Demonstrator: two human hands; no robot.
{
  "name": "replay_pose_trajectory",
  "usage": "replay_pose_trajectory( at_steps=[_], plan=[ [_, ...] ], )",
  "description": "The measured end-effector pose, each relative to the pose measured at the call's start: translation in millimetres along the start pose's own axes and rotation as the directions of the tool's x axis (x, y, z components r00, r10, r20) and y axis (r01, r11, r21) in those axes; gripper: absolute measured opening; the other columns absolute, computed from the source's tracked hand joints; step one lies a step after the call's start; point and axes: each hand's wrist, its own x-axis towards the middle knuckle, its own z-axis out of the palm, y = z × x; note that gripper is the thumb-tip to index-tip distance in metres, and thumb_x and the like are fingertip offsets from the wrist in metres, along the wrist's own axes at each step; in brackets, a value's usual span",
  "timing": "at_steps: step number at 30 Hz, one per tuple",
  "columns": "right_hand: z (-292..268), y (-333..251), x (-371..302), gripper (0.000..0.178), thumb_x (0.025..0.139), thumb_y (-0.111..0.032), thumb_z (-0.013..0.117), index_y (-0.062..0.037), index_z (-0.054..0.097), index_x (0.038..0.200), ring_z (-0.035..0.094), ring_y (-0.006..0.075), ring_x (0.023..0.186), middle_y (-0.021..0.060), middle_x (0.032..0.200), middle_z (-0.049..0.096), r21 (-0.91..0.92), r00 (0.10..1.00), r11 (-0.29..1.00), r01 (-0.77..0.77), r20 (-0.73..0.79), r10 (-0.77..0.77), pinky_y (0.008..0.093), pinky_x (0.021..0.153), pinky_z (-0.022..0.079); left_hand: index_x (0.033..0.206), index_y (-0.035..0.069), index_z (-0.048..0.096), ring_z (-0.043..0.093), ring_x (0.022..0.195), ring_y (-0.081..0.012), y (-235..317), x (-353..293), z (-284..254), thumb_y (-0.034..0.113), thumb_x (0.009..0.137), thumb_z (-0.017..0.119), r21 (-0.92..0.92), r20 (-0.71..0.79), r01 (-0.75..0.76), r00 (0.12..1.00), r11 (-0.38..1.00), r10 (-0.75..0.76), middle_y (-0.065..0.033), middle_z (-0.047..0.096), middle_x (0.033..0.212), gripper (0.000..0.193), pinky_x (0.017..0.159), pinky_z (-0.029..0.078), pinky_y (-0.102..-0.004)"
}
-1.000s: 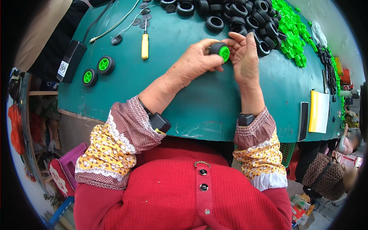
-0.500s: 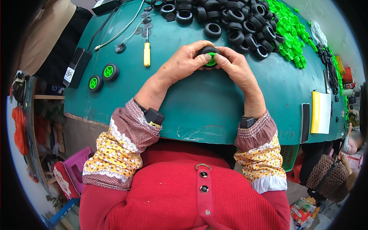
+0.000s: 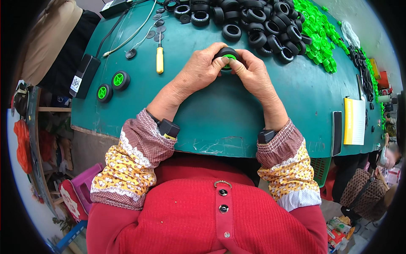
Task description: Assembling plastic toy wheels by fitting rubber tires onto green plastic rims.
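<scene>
Between my two hands is a small toy wheel [image 3: 229,52], a black tyre with a bright green hub in it. My left hand [image 3: 203,67] is closed round its left side, the thumb pressing on the hub. Closed on its right side is my right hand [image 3: 253,73], its thumb also against the green hub. The fingers behind the tyre are partly hidden. To the left on the table lie two wheels with green hubs, one wheel [image 3: 121,80] touching or nearly touching the other wheel [image 3: 104,92]. A yellow-handled screwdriver [image 3: 160,60] lies left of my hands.
A heap of black tyres [image 3: 270,25] sits at the far side, beside a pile of green hubs [image 3: 317,38]. A black power box [image 3: 86,76] with cables lies at left, near flat black discs [image 3: 159,23]. A notepad [image 3: 354,122] and a dark phone-like slab [image 3: 336,133] lie at right.
My hands, still gripping the wheel, have shifted slightly left. The wheel has tilted a little between the thumbs; the view has also moved slightly.
</scene>
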Motion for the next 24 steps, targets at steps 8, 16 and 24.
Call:
replay_pose_trajectory(
  at_steps=[8, 16, 24],
  plan=[
    [2.1, -2.1, -2.3, 0.027, 0.078, -0.020, 0.063, 0.0031, 0.057, 0.091, 0.058, 0.0132, 0.068, 0.0094, 0.075, 0.062, -0.060, 0.995, 0.998, 0.010, -0.099, -0.016, 0.0256, 0.063, 0.046, 0.111, 0.002, 0.049, 0.056, 0.061, -0.0087, -3.8, 1.9, -1.6, 0.017, 0.087, 0.051, -0.046, 0.051, 0.041, 0.998, 0.998, -0.039, -0.0048, 0.058, 0.085, 0.028, 0.056, 0.047, -0.0199],
    [6.2, -8.9, -4.4, 0.023, 0.078, -0.017, 0.062, 0.0030, 0.056, 0.088, 0.060, 0.0166, 0.067, 0.0120, 0.075, 0.062, -0.123, 0.989, 0.992, 0.022, -0.145, -0.040, 0.0279, 0.060, 0.047, 0.113, 0.002, 0.050, 0.056, 0.065, -0.0089, -4.0, 1.7, -3.6, 0.016, 0.087, 0.051, -0.088, 0.066, 0.058, 0.996, 0.994, -0.052, -0.0052, 0.058, 0.088, 0.030, 0.058, 0.048, -0.0201],
    [-9.8, 1.6, 3.0, 0.030, 0.079, -0.022, 0.062, 0.0007, 0.055, 0.098, 0.059, 0.0130, 0.067, 0.0072, 0.080, 0.061, 0.181, 0.999, 0.983, -0.032, -0.014, 0.036, 0.0230, 0.056, 0.045, 0.111, 0.003, 0.051, 0.058, 0.077, -0.0154, -9.4, 3.9, 6.6, 0.012, 0.083, 0.055, 0.097, -0.078, -0.128, 0.988, 0.987, 0.136, -0.0080, 0.059, 0.094, 0.029, 0.067, 0.050, -0.0250]
  ],
)
